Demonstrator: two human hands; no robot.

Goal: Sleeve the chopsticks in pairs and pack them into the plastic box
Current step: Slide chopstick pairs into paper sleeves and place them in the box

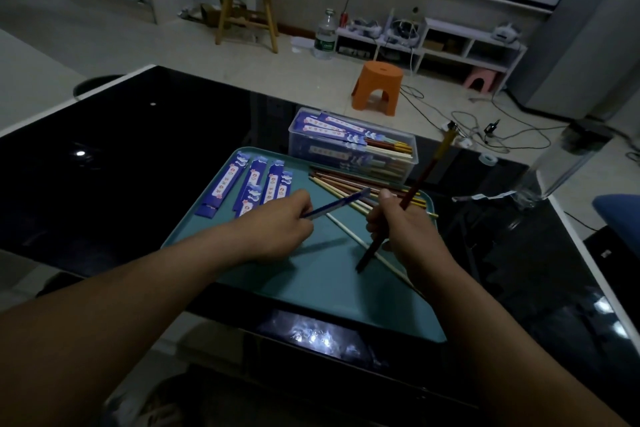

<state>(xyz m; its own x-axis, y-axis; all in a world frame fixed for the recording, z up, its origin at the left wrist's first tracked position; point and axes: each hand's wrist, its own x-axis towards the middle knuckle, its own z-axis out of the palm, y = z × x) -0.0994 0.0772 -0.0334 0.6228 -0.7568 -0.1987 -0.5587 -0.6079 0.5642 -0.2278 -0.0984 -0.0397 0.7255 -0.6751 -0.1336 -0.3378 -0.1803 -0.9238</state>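
Note:
My left hand (277,224) holds a blue paper sleeve (337,205) that points right, toward my other hand. My right hand (398,225) grips dark red chopsticks (420,180) tilted steeply, gold ends up and tips down on the teal tray (311,288). A single cream chopstick (353,237) lies on the tray under my right hand. Several empty blue sleeves (249,185) lie at the tray's back left. Loose chopsticks (346,180) are piled at the back right. The clear plastic box (351,146) behind the tray holds several sleeved pairs.
The tray sits on a glossy black table (121,149). A clear plastic lid or container (561,163) stands at the right edge. On the floor beyond are an orange stool (379,87), cables and a low white shelf.

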